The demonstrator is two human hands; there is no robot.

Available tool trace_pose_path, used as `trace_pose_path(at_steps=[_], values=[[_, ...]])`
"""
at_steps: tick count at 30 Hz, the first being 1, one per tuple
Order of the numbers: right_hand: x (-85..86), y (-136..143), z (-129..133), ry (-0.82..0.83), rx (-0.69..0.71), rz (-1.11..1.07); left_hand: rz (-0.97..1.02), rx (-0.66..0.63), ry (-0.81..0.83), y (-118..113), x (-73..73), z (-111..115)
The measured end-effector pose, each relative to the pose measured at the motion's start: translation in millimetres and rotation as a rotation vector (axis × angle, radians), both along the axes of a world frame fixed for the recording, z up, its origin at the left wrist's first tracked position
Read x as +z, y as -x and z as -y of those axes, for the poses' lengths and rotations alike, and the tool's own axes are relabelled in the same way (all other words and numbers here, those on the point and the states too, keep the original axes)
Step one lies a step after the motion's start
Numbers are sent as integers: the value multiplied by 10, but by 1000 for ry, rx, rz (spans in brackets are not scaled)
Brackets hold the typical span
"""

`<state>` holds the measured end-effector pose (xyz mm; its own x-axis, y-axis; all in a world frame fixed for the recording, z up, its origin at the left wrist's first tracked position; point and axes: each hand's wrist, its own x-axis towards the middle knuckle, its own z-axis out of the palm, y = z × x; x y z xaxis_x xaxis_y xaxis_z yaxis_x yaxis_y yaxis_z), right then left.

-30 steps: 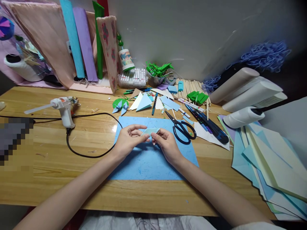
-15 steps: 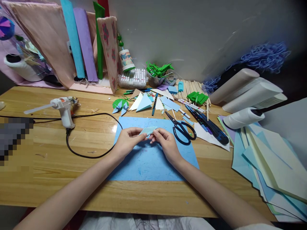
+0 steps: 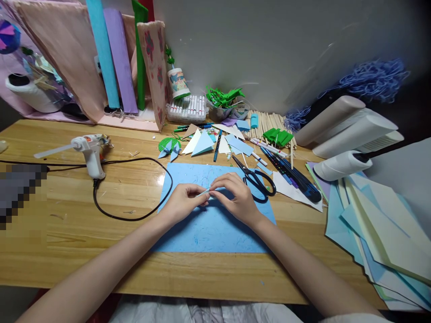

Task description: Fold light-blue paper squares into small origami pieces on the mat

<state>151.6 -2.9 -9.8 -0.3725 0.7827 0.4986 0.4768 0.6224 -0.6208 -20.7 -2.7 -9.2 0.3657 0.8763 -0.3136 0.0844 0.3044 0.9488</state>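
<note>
Between my two hands is a small light-blue piece of folded paper [image 3: 203,193], seen nearly edge-on. My left hand [image 3: 183,202] pinches its left end between thumb and fingers. At the other end, my right hand [image 3: 235,197] has its thumb and fingertips closed on the paper, with the back of the hand arched above. Both hands are over a blue sheet [image 3: 215,237] lying flat on the wooden table. Black-handled scissors [image 3: 257,181] rest just right of my right hand, partly on the blue sheet. The fingers cover much of the paper.
A white glue gun [image 3: 90,154] with a looping black cord lies at left. Paper pieces [image 3: 203,144], pens and a box of markers [image 3: 187,109] sit behind the sheet. A paper stack [image 3: 387,224] and white rolls [image 3: 343,165] stand at right.
The folded paper has turned from showing its face to nearly edge-on. My right hand has rolled over, its fingers now arched above the paper's right end.
</note>
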Motion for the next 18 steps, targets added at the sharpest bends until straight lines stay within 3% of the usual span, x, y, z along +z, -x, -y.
trace_pose_path(at_steps=[6, 15, 18], values=[[1, -20, -12, -79, 46, 131, -5, -8, -1, -6, 5, -18], [-1, -44, -36, -408, 91, 337, 74, -35, 99, 7, 71, -29], [-2, -53, -39, -418, 101, 360, 101, -38, 139, 7, 100, -32]])
